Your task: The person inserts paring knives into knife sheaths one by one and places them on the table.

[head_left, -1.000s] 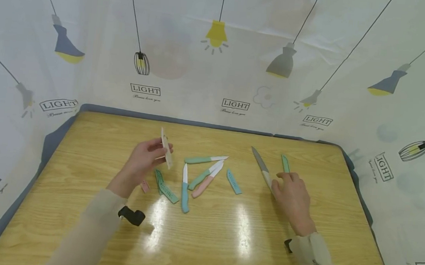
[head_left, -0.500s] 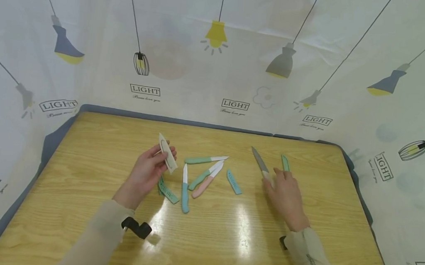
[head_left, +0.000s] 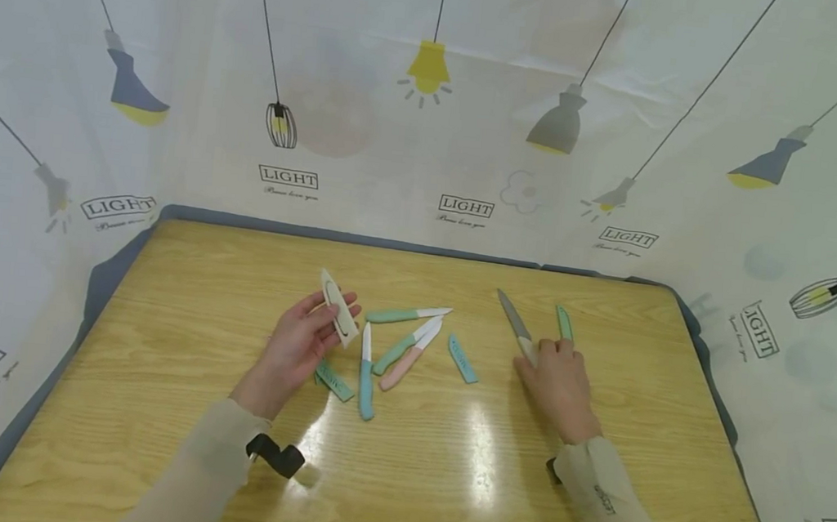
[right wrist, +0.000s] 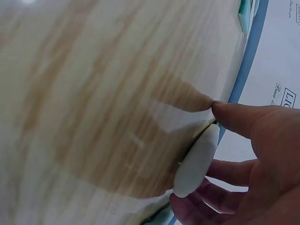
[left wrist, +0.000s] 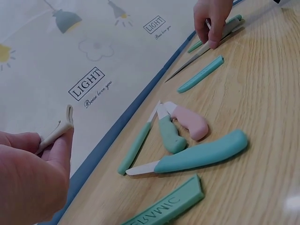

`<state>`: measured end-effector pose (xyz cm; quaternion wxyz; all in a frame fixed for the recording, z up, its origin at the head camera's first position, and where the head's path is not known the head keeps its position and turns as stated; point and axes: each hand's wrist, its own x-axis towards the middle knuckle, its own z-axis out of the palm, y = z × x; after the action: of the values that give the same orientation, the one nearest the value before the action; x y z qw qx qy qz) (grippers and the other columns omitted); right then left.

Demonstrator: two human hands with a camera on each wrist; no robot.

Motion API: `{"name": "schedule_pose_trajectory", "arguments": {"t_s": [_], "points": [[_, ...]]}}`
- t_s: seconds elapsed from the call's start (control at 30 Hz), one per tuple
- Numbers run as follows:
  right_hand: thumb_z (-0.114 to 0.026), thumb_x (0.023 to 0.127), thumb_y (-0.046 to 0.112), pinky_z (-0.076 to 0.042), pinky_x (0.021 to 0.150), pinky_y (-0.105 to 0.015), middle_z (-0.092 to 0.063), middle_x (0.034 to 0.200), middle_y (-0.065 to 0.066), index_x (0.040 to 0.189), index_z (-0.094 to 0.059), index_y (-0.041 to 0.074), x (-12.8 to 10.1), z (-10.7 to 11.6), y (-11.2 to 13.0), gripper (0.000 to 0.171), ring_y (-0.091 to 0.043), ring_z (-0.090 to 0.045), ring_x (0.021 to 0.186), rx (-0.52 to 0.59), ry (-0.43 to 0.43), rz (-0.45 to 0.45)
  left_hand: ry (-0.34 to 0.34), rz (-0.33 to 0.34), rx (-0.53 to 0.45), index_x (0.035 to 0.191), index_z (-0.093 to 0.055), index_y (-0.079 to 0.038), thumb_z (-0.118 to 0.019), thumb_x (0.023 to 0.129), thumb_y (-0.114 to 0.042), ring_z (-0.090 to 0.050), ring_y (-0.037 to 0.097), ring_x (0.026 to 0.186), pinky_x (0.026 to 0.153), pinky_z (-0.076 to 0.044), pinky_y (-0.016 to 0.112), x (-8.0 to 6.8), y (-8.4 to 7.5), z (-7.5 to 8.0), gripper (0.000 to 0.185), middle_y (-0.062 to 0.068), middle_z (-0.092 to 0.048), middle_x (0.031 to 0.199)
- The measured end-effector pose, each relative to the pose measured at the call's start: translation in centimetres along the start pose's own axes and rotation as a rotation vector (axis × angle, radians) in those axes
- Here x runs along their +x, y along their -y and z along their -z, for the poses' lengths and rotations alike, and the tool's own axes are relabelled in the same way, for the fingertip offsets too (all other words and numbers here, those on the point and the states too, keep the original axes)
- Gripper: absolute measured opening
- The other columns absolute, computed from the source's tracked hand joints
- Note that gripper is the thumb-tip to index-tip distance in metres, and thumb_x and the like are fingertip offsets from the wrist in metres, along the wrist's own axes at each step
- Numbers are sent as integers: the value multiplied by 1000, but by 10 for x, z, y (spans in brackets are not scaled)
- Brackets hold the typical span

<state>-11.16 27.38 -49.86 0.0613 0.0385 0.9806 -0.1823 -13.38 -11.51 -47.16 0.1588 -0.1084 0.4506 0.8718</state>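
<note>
My left hand (head_left: 286, 345) pinches a white knife sheath (head_left: 339, 308) between thumb and fingers, raised above the table; the left wrist view shows its open end (left wrist: 70, 115). My right hand (head_left: 559, 387) is at the white handle (right wrist: 197, 164) of a grey-bladed knife (head_left: 513, 313), with thumb and fingers on either side of it. The blade points away toward the back edge. Just beyond those fingers lies a green item (head_left: 564, 322), partly hidden by the hand.
Between the hands lie a blue-handled knife (head_left: 367, 380), a pink-handled knife (head_left: 403, 368) and two green-handled knives (head_left: 392, 315), all white-bladed. A blue sheath (head_left: 462, 359) rests right of them. Green sheathing (head_left: 335, 381) lies beside my left hand. A printed curtain (head_left: 367, 167) stands behind the table.
My left hand has moved slightly right and nearer, turning the white sheath so its flat side shows. My right hand has shifted left onto the grey-bladed knife's handle.
</note>
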Motion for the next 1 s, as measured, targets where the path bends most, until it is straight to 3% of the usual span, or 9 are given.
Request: {"name": "schedule_pose_trajectory", "arguments": {"t_s": [0.37,0.6,0.77,1.0], "points": [[-62,103,27,-53,71,-49,-58,109,-27,122,-61,-14,6,-1,-3,45,-36,-58,87,15,11,-29,8,0,21,161,-23,2,-41,111,-2,-60,26,132,108,-51,33,1,4,-4,54,25,-39,159],[-62,103,23,-55,74,-50,-64,102,-23,118,-64,-13,8,0,-6,40,-32,-61,86,22,30,-13,-15,0,34,160,-25,2,-44,110,-2,-65,23,125,106,-52,33,-1,6,-6,54,27,-39,159],[-59,103,24,-56,78,-50,-65,109,-23,122,-64,-12,5,2,-5,40,-33,-62,92,48,21,-32,-31,-10,48,158,-29,3,-48,109,-2,-68,22,120,104,-53,33,-1,8,-9,53,25,-47,153],[-55,106,25,-56,67,-40,-66,115,-24,131,-58,-9,-8,6,1,42,-29,-62,87,225,2,0,-54,-6,29,157,-32,2,-50,108,0,-71,20,114,103,-54,33,2,10,-15,53,24,-53,149]]}}
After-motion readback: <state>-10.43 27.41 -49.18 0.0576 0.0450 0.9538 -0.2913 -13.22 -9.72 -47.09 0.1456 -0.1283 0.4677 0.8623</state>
